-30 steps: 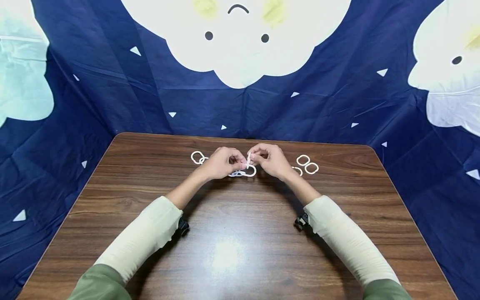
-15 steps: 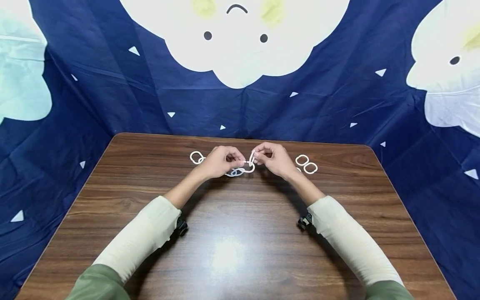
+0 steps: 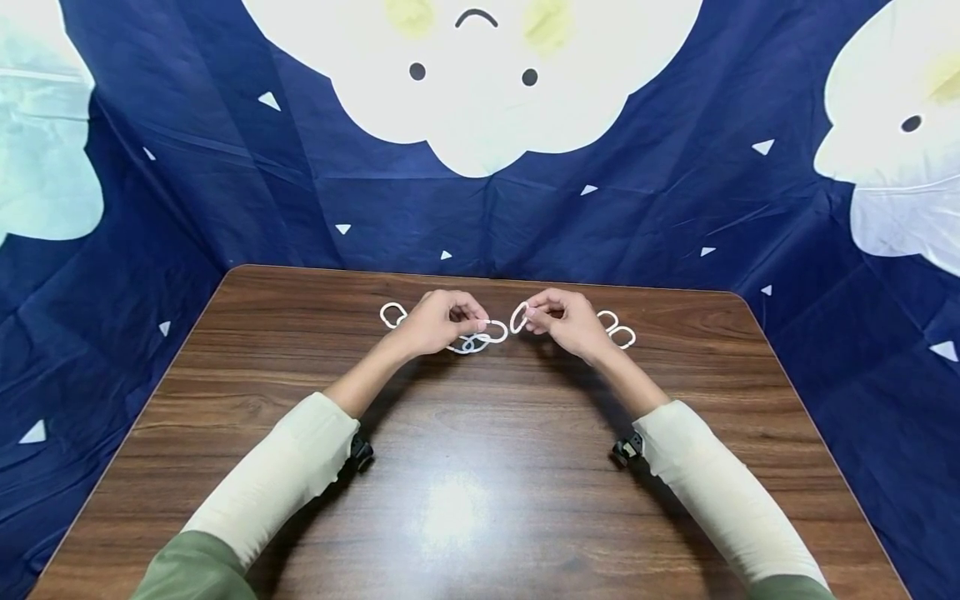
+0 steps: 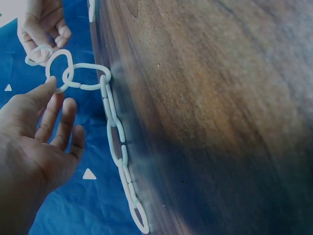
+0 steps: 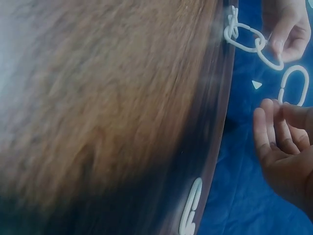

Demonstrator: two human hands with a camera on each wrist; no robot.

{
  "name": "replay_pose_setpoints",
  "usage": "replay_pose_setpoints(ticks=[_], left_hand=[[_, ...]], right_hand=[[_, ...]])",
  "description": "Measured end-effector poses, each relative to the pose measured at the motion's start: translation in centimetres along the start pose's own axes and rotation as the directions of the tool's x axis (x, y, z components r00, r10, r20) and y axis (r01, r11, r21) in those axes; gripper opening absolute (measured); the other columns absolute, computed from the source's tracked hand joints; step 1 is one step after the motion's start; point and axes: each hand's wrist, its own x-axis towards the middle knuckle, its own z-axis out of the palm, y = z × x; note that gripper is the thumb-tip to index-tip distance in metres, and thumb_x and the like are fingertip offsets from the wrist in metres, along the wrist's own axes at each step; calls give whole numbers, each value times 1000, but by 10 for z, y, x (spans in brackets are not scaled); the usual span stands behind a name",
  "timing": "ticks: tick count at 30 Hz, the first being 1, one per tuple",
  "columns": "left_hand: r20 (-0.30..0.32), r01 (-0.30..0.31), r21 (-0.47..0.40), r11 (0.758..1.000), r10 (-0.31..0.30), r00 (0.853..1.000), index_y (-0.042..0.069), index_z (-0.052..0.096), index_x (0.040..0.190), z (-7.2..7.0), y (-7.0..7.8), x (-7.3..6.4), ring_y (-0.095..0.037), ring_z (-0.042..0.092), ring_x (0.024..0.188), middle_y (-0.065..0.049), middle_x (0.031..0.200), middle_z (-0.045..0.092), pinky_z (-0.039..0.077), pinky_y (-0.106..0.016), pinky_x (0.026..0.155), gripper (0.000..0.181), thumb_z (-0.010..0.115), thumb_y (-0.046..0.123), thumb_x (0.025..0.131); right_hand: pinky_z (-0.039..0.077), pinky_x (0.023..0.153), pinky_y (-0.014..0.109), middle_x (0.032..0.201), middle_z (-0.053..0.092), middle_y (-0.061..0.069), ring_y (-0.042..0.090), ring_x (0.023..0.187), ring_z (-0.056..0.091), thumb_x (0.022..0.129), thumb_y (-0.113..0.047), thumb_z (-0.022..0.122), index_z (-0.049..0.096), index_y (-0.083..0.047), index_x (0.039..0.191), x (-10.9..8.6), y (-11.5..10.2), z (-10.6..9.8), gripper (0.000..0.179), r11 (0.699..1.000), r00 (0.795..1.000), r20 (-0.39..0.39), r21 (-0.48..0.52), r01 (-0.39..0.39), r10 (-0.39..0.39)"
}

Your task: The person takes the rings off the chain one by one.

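Observation:
My left hand [image 3: 438, 323] pinches the end link of a white plastic chain [image 4: 120, 131] between thumb and fingertips. From that end link [image 4: 59, 51] the interlocked links hang down and trail along the tabletop in the left wrist view. My right hand [image 3: 572, 327] pinches a separate white plastic link [image 5: 306, 82] by one end, holding it up. A small gap shows in that link's side in the right wrist view. The two held links face each other, a short space apart in the head view. Part of the chain is hidden behind my left hand.
Loose white links [image 3: 623, 328] lie right of my right hand, partly covered by it. The chain's far end [image 3: 392, 305] lies left of my left hand. Beyond the table's back edge [image 3: 480, 277] hangs a navy cloud-print curtain [image 3: 225, 167].
My right hand has drawn back to the right with its link, which overlapped the chain's end link earlier and now stands apart. My left hand stays almost in place.

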Motion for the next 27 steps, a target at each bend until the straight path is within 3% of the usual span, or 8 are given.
replay_pose_setpoints(ticks=[7, 19, 27], left_hand=[[-3, 6, 3, 1000, -6, 1000, 8, 84, 107, -2, -1, -1, -19, 72, 90, -7, 97, 82, 56, -29, 85, 5, 84, 10, 102], [0, -1, -10, 1000, 1, 1000, 8, 84, 107, -1, -2, -2, -18, 72, 90, -7, 98, 82, 57, -29, 86, 6, 84, 11, 102], [5, 3, -9, 1000, -3, 1000, 8, 84, 107, 0, -1, -1, -20, 71, 90, -7, 98, 82, 57, -32, 86, 5, 84, 11, 102]], right_hand=[[66, 78, 23, 108, 80, 31, 8, 82, 76, 108, -1, 71, 73, 16, 123, -6, 5, -9, 22, 999, 1000, -5, -20, -29, 29], [67, 77, 26, 107, 80, 35, 8, 81, 75, 107, 0, 72, 72, 17, 123, -15, 20, -22, 24, 995, 997, -21, -66, -75, 73], [66, 74, 26, 107, 81, 32, 10, 81, 76, 106, -1, 73, 73, 15, 122, -20, 24, -27, 23, 983, 988, -20, -95, -156, 154]])
